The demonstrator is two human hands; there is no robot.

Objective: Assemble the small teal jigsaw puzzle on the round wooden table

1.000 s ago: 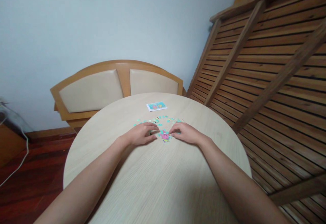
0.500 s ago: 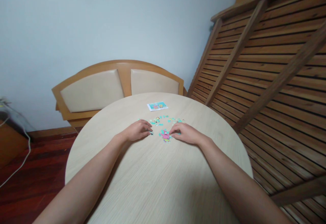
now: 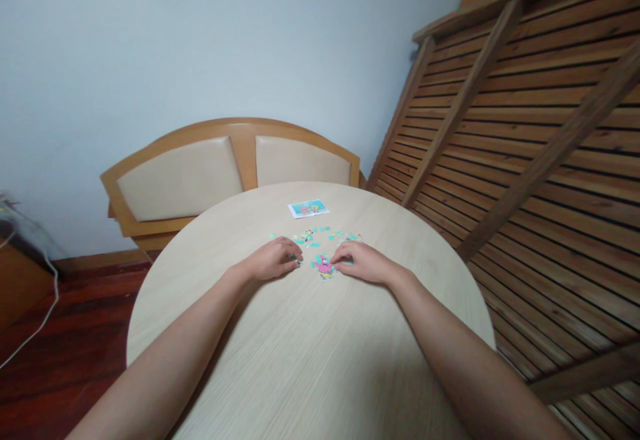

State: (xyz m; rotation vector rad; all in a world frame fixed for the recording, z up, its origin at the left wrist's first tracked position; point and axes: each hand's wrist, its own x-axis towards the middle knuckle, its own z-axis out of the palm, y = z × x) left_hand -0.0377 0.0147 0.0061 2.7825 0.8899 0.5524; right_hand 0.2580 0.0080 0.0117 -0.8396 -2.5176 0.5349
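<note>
A partly joined jigsaw puzzle (image 3: 324, 267) with a pink cartoon figure lies on the table in front of me. At its right edge is my right hand (image 3: 364, 263), thumb and fingers pinched together on a puzzle piece there. To the left of the joined part, my left hand (image 3: 275, 258) rests low over the table. Its thumb and fingertips are closed on a small dark-and-white puzzle piece (image 3: 299, 262), mostly hidden by the fingers. Several loose puzzle pieces (image 3: 306, 237), mostly turquoise with some yellow, lie scattered just beyond both hands.
A printed picture sheet (image 3: 309, 209) with a pink and a yellow figure lies toward the far side of the round wooden table (image 3: 300, 360). Behind stands a padded headboard (image 3: 245, 153) against the wall. A slatted wooden frame (image 3: 500, 127) leans along the right.
My left hand has shifted slightly right, toward the joined puzzle, with the small piece at its fingertips. My right hand stays at the puzzle's right edge, almost unmoved.
</note>
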